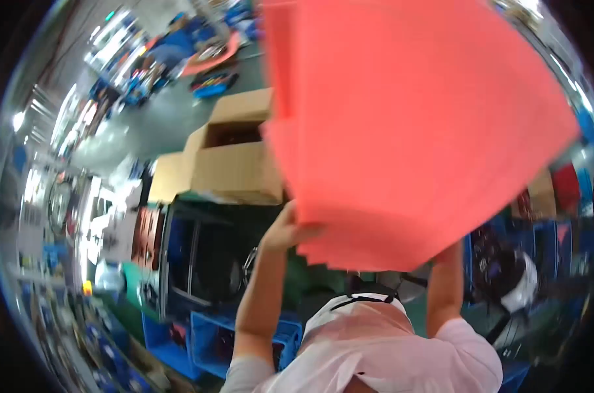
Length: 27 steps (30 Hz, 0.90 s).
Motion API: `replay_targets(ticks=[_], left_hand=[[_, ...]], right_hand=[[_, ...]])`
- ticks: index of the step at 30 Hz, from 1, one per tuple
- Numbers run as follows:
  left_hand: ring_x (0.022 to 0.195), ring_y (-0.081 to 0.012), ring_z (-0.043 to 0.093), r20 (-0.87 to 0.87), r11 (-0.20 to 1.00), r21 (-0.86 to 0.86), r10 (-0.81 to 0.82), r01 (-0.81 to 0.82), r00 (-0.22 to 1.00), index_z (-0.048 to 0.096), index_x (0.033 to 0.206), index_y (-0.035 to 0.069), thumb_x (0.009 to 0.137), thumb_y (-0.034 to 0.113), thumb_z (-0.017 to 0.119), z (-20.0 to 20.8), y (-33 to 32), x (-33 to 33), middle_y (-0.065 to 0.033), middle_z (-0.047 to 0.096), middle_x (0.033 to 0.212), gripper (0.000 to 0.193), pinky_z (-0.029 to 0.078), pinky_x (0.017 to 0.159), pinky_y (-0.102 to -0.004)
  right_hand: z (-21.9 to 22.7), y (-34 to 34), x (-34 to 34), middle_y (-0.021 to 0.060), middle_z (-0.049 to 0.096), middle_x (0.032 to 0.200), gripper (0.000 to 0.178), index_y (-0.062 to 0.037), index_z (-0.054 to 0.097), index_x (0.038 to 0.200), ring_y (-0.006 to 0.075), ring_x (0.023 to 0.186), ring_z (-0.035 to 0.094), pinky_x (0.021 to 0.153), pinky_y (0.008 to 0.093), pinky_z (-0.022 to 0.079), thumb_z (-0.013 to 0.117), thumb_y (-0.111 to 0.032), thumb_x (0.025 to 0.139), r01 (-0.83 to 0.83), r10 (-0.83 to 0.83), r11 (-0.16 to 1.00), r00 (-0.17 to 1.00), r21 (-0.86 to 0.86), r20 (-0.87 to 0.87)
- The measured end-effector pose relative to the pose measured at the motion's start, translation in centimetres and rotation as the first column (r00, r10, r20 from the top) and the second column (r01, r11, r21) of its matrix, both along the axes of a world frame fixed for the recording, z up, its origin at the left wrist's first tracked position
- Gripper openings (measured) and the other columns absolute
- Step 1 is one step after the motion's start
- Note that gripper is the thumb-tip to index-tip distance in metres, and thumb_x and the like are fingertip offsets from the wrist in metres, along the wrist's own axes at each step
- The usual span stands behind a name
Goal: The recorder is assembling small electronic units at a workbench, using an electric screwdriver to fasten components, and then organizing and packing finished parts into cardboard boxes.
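Note:
A stack of large coral-red sheets (415, 131), several layers thick at the near edge, is held up in front of me and covers much of the view. My left hand (285, 228) grips its near left corner, thumb on top and the other fingers mostly hidden. At the near right edge, my right hand (446, 254) holds the stack from beneath; its fingers are hidden behind the sheets. Left of the stack stands an open cardboard box (238, 171) with its flaps up, its contents dark and unclear.
Blue plastic crates (212, 344) stand low at the left, by a dark frame (185, 252) and a tray of reddish-brown pieces (148, 237). More blue crates and a dark chair-like shape (500, 272) are at the right. Blurred people in blue (179, 42) are far left.

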<state>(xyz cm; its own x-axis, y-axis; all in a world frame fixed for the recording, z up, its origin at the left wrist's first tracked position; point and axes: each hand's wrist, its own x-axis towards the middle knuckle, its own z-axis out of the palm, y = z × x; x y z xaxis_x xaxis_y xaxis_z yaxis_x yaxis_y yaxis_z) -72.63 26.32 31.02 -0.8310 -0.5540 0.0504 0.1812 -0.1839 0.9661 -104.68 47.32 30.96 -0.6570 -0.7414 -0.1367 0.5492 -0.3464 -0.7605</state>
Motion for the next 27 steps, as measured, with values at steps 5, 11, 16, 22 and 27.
replay_targets(ticks=[5,11,16,22,27], left_hand=[[0.099,-0.0089,0.059,0.061,0.995,-0.014,0.097,-0.096,0.993,0.061,0.122,0.003,0.081,-0.003,0.070,-0.1,-7.0,-7.8,0.0003,0.066,0.107,0.042,0.050,0.087,-0.0283],[0.093,-0.0076,0.058,0.047,0.985,-0.169,0.021,-0.012,0.999,0.061,0.117,0.002,0.083,0.001,0.072,-4.0,-13.5,-14.0,0.0005,0.065,0.101,0.035,0.051,0.079,-0.0278],[0.090,-0.0095,0.063,-0.132,0.982,-0.181,0.026,-0.050,0.991,0.062,0.117,0.001,0.081,0.003,0.078,-5.2,-16.7,-19.5,-0.0017,0.068,0.099,0.040,0.054,0.077,-0.0287],[0.097,-0.0156,0.066,0.114,0.955,-0.281,-0.060,0.090,0.992,0.067,0.111,0.002,0.074,0.000,0.083,-8.9,-19.0,-21.8,-0.0045,0.070,0.105,0.040,0.053,0.084,-0.0320],[0.100,-0.0146,0.064,0.019,0.997,-0.081,0.004,-0.003,1.000,0.059,0.123,0.006,0.071,-0.001,0.084,-8.1,-16.9,-21.5,-0.0046,0.067,0.107,0.058,0.056,0.079,-0.0304]], right_hand=[[-2.6,-1.7,-14.3,0.0140,0.039,0.152,0.076,-0.0047,0.028,0.153,0.0308,0.139,0.041,0.111,0.0450,0.038,0.066,-0.030,0.093,-0.095,0.103,0.992,0.991,-0.089,0.089],[-0.5,-6.5,-12.0,0.0102,0.050,0.140,0.074,-0.0024,0.037,0.147,0.0233,0.129,0.048,0.107,0.0390,0.041,0.075,-0.005,0.083,0.227,-0.077,0.970,0.626,0.087,-0.776],[-0.4,-8.1,-12.6,0.0106,0.051,0.139,0.072,-0.0029,0.038,0.147,0.0237,0.128,0.048,0.106,0.0394,0.043,0.070,0.006,0.082,0.355,-0.129,0.929,0.585,0.110,-0.801],[-6.1,-4.6,-14.8,0.0128,0.052,0.137,0.081,-0.0016,0.034,0.148,0.0259,0.125,0.053,0.102,0.0408,0.046,0.074,0.005,0.078,0.336,-0.123,0.929,0.676,0.156,-0.726],[-13.8,-2.6,-16.8,0.0153,0.055,0.134,0.075,-0.0014,0.041,0.143,0.0298,0.123,0.055,0.103,0.0429,0.046,0.079,-0.003,0.079,0.308,0.037,0.898,0.661,0.315,-0.750]])
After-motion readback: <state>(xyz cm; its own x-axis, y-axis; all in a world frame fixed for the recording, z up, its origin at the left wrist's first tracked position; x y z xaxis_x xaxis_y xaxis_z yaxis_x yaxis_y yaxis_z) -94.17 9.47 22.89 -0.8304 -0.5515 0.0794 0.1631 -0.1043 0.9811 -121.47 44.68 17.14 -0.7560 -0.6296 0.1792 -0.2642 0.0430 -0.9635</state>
